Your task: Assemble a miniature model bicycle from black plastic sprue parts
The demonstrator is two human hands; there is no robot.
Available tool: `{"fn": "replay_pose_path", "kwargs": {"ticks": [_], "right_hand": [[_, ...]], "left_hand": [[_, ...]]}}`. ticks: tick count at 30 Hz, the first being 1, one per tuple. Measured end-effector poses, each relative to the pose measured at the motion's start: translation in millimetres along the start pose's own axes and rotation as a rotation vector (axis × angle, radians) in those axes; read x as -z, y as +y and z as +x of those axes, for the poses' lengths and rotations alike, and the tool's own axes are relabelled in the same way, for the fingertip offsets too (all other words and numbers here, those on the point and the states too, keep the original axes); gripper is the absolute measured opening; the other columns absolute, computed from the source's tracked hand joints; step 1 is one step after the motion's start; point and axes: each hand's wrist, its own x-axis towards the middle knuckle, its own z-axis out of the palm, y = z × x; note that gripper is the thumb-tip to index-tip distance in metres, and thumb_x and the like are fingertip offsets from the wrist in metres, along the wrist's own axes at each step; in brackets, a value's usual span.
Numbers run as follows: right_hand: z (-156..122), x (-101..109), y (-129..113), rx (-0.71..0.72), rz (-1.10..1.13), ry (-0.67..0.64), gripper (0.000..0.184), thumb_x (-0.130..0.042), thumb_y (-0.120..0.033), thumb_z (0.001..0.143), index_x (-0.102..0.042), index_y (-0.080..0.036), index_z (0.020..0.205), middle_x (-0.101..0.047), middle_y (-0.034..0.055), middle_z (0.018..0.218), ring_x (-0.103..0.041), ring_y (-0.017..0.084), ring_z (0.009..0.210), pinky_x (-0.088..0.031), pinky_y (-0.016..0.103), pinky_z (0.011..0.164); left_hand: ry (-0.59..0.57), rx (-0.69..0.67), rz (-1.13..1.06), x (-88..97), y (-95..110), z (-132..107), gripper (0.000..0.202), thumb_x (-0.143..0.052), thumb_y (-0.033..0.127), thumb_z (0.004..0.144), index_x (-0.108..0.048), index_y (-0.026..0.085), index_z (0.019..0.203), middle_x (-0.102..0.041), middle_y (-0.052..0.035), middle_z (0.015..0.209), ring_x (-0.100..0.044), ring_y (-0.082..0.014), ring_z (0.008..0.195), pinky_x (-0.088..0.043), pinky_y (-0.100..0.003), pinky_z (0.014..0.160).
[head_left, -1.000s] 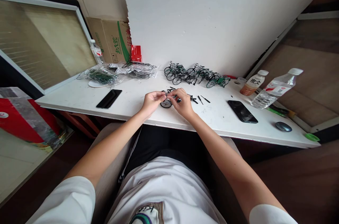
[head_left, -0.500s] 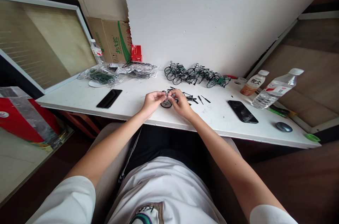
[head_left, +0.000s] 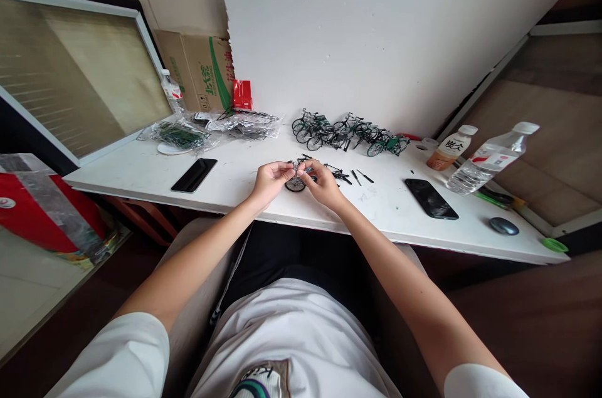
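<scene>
Pinching left hand (head_left: 274, 181): thumb and fingertips drawn together on the front of a miniature bicycle (head_left: 295, 185), just above its spoked wheel; my fingers hide the exact part.
Right hand (head_left: 322, 183): pinched as well, fingertips meeting the left ones at that same spot, with no gap I can make out.
Miniature bicycle: on the white table (head_left: 235, 180), its wheel showing below my fingertips; judging by the two-handed pinch, it is partway done.
Black pieces (head_left: 339, 173): to the right of the miniature bicycle's wheel, partly behind my right hand; I cannot tell if they are its frame or loose parts.
Slim tools (head_left: 365, 176): farther right of the miniature bicycle, lying out of my grip.
Parked model bicycles (head_left: 362, 130): behind the miniature bicycle, bunched toward its right; wheels and handlebars show, so I would count these as done.
Bag of green parts (head_left: 181, 136) and bag of black parts (head_left: 251, 126): behind and left of the miniature bicycle; probably what is left, though how many I cannot count.
</scene>
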Motion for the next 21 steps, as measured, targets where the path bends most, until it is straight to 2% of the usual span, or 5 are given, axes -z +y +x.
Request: {"fn": "replay_pose_path", "kwargs": {"ticks": [8, 15, 21], "right_hand": [[-1.0, -1.0, -5.9, 0.051, -0.052, 0.032, 0.03, -0.063, -0.053, 0.104, -0.069, -0.023, 0.106, -0.07, 0.0082, 0.107, -0.067, 0.022, 0.102, -0.053, 0.036, 0.087], [0.7, -1.1, -3.8, -0.057, 0.071, 0.032, 0.037, -0.071, -0.058, 0.098, -0.073, -0.022, 0.102, -0.074, 0.0083, 0.107, -0.07, 0.023, 0.103, -0.056, 0.034, 0.084], [1.4, -0.4, -2.2, -0.162, 0.194, 0.038, 0.039, -0.08, -0.059, 0.089, -0.077, -0.022, 0.098, -0.078, 0.007, 0.103, -0.071, 0.021, 0.095, -0.056, 0.034, 0.081]], "left_hand": [[-0.007, 0.004, -0.012, -1.5, 2.2, -1.3, 0.044, -0.101, 0.041, 0.063, -0.079, 0.014, 0.09, -0.081, -0.0124, 0.1, -0.074, -0.0259, 0.097, -0.055, -0.044, 0.101], [0.001, -0.021, 0.004, -0.9, 0.5, -0.6, 0.041, -0.1, 0.04, 0.063, -0.078, 0.015, 0.086, -0.081, -0.011, 0.097, -0.074, -0.0246, 0.093, -0.056, -0.043, 0.1], [-0.001, -0.029, 0.004, 0.1, -0.1, 0.2, 0.041, -0.1, 0.04, 0.061, -0.078, 0.015, 0.085, -0.081, -0.011, 0.096, -0.074, -0.0246, 0.092, -0.056, -0.043, 0.098]]}}
